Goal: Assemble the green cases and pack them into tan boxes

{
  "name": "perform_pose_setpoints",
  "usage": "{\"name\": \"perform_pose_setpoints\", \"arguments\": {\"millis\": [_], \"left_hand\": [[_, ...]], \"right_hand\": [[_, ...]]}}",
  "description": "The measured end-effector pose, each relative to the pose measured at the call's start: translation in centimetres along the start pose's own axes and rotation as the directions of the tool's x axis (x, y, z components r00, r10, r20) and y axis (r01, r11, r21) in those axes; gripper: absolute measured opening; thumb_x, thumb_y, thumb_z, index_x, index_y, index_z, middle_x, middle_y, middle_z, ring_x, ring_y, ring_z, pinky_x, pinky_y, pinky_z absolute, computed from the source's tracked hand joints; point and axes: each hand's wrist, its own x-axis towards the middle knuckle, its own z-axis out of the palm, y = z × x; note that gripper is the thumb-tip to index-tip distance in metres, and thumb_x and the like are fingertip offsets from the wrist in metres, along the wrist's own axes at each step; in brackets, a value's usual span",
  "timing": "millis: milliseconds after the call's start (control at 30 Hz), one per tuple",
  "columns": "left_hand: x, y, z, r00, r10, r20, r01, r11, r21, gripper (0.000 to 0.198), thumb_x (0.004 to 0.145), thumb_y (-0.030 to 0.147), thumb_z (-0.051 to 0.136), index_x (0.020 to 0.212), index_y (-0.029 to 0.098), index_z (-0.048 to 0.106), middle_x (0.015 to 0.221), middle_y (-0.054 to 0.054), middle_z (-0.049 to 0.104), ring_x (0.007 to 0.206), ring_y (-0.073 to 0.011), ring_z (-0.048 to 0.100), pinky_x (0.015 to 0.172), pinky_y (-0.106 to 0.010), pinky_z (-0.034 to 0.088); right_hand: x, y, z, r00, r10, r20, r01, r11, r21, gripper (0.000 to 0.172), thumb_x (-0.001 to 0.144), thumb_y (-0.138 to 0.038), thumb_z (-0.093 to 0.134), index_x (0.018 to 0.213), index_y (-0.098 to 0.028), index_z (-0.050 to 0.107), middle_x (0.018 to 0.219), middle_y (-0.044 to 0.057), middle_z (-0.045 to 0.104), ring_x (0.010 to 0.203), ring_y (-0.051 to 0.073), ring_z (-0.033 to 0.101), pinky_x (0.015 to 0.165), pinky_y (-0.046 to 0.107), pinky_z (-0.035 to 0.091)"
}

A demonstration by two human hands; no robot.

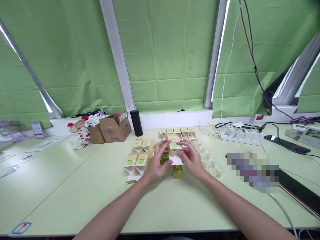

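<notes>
A small kraft-paper box with a green window and its white flap hanging open is between my two hands. My left hand grips its left side, thumb close to the flap. On the other side, my right hand has its fingers at the top edge and its thumb at the lower right. Just below the flap stands a small clear container with green contents and a yellow sticker. More green pieces show partly behind my left hand. Several clear plastic containers with yellow stickers lie right of my right hand.
Similar open paper boxes stand on the left, and another row at the back. Farther off are a black bottle, a brown carton and a white power strip. Cables and a blurred-out item lie right.
</notes>
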Motion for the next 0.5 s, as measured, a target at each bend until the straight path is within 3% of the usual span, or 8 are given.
{"name": "perform_pose_setpoints", "arguments": {"millis": [100, 200, 500], "left_hand": [[-0.1, -0.07, 0.01, 0.998, 0.009, 0.06, -0.008, 1.0, -0.028, 0.092, 0.089, 0.072, 0.071, 0.167, 0.039, 0.035, 0.167, -0.011, 0.025, 0.16, -0.0414, 0.024, 0.129, -0.059, 0.03], [-0.18, -0.29, 0.22, 0.998, 0.011, 0.067, -0.01, 1.0, -0.015, 0.102, 0.085, 0.068, 0.078, 0.169, 0.039, 0.029, 0.17, -0.011, 0.022, 0.161, -0.0426, 0.023, 0.131, -0.06, 0.027], [-0.2, -0.47, 0.56, 1.0, 0.008, -0.016, -0.008, 1.0, 0.018, 0.079, 0.098, 0.056, 0.068, 0.166, 0.037, 0.033, 0.165, -0.011, 0.032, 0.155, -0.0378, 0.034, 0.127, -0.057, 0.033]], "right_hand": [[0.06, -0.11, 0.01, 1.0, -0.004, -0.018, 0.003, 1.0, -0.002, 0.026, 0.102, -0.038, 0.065, 0.126, -0.032, 0.069, 0.139, 0.009, 0.048, 0.092, 0.016, 0.068, 0.083, 0.036, 0.06], [0.02, -0.2, 0.08, 1.0, -0.002, -0.021, 0.002, 1.0, -0.004, 0.026, 0.101, -0.039, 0.066, 0.126, -0.032, 0.069, 0.14, 0.009, 0.048, 0.092, 0.016, 0.068, 0.085, 0.038, 0.061], [-0.29, -0.28, 0.3, 1.0, 0.028, 0.003, -0.028, 0.999, -0.021, 0.027, 0.101, -0.038, 0.067, 0.126, -0.032, 0.072, 0.138, 0.009, 0.047, 0.094, 0.017, 0.069, 0.088, 0.038, 0.063]]}}
